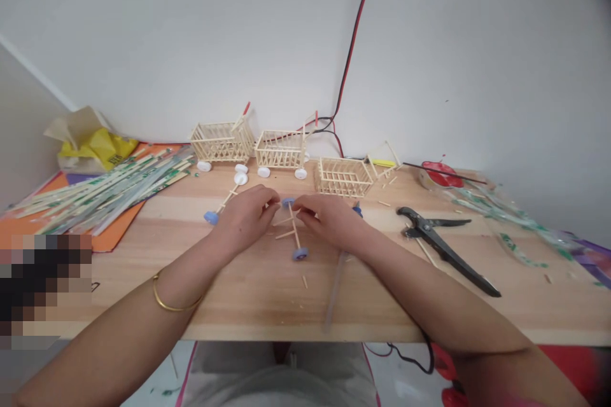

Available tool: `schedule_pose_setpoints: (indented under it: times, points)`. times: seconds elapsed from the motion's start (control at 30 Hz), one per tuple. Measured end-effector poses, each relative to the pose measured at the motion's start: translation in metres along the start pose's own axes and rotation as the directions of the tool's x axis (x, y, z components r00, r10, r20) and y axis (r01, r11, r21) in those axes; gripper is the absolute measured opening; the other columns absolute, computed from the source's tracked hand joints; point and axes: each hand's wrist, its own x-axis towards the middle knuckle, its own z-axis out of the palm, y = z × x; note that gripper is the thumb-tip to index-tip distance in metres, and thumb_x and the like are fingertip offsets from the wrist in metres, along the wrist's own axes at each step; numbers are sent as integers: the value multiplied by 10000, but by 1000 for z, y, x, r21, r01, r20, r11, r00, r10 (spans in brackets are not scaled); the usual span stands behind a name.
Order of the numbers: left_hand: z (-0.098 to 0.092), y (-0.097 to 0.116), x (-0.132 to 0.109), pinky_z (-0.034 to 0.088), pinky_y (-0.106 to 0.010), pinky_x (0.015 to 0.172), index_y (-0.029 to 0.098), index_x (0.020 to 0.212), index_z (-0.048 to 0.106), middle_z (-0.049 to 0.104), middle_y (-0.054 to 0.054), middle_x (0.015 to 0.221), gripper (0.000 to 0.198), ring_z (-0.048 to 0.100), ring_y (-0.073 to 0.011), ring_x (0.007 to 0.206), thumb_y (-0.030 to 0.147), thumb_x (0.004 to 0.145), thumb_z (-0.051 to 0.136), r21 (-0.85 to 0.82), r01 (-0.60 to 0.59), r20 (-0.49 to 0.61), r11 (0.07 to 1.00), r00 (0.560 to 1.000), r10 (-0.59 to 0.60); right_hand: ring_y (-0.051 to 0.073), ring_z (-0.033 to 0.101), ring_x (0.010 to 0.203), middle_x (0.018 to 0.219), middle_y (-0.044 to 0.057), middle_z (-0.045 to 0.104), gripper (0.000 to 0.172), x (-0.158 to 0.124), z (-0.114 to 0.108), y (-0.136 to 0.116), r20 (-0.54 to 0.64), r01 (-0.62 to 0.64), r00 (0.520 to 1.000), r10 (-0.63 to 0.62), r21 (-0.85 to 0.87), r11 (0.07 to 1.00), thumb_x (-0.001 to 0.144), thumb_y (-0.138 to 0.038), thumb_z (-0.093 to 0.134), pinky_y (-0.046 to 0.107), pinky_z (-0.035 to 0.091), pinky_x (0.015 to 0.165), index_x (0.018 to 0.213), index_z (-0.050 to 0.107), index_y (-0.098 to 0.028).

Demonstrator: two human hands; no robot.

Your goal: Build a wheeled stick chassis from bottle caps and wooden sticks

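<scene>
A thin wooden axle with a blue wheel at its near end and another blue wheel at its far end lies between my hands. Short wooden sticks branch off its left side. My right hand has its fingers pinched together at the axle just by the far wheel. My left hand is closed, its thumb and fingertips close to the left of that wheel; whatever they grip is hidden. Beside my left hand lies another stick axle with a blue wheel at its near end.
Stick-built carts, a left cart, a middle cart and a right cart, line the back. Black cutting pliers lie at right. Bundled sticks lie at left, a red-topped tape roll back right. A glue stick lies near the front.
</scene>
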Motion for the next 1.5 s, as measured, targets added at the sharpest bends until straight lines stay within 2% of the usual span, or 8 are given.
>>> schedule_pose_setpoints:
  times: [0.17,0.73,1.03,1.17,1.23,1.3,1.4,1.5]
  points:
    - [-1,2,0,407,-278,659,174,845,603,611,-31,797,146,558,-164,752,255,855,482,4,16,22,1000,1000,-17,145,592,716,812,33,681,169,1,10,5,-2,-51,999,51,-6,999,813,-136,515,240,379,658,942,615,-183]
    - [-3,3,1,396,-286,650,169,812,601,604,-42,791,177,547,-168,736,281,859,472,5,36,47,999,998,-36,110,540,521,605,-34,571,135,4,26,9,94,-223,974,204,279,934,727,-125,535,204,351,484,794,445,-201]
    - [-3,-1,1,396,-286,651,169,807,608,616,-43,782,185,548,-167,727,297,853,482,3,28,18,1000,999,-28,99,513,446,522,-68,565,206,6,26,11,203,-361,933,298,487,796,691,-122,571,185,334,422,798,420,-214]
    - [-7,1,2,411,-287,682,171,834,628,633,-35,787,207,551,-156,726,331,853,497,-140,97,-52,985,993,-105,89,508,451,561,-65,596,219,7,20,9,194,-366,928,318,634,681,723,-222,622,190,350,435,787,413,-217]
    - [-9,3,3,431,-286,701,168,896,627,643,-34,819,260,560,-153,738,402,837,530,-348,169,-92,922,973,-213,81,511,470,633,-47,636,250,7,18,7,131,-306,941,313,726,616,738,-292,639,201,371,459,785,406,-217]
    - [-11,5,4,453,-286,701,160,983,608,651,-40,852,377,572,-153,745,488,801,566,-584,239,-70,776,937,-341,72,506,478,684,-39,655,292,8,15,5,34,-216,948,317,800,560,743,-341,652,211,389,486,791,390,-221]
    - [-13,9,3,464,-295,708,149,1000,622,668,-58,877,481,593,-164,766,551,736,623,-757,330,104,564,913,-394,66,496,472,688,-47,652,322,8,14,2,-82,-114,939,334,842,527,754,-374,656,216,394,498,805,374,-227]
    - [-10,13,0,456,-299,717,144,911,675,691,-77,896,438,609,-181,798,510,673,705,-772,433,315,466,897,-311,66,500,469,687,-52,643,321,7,14,0,-133,-76,929,345,845,529,767,-376,652,216,397,491,803,368,-229]
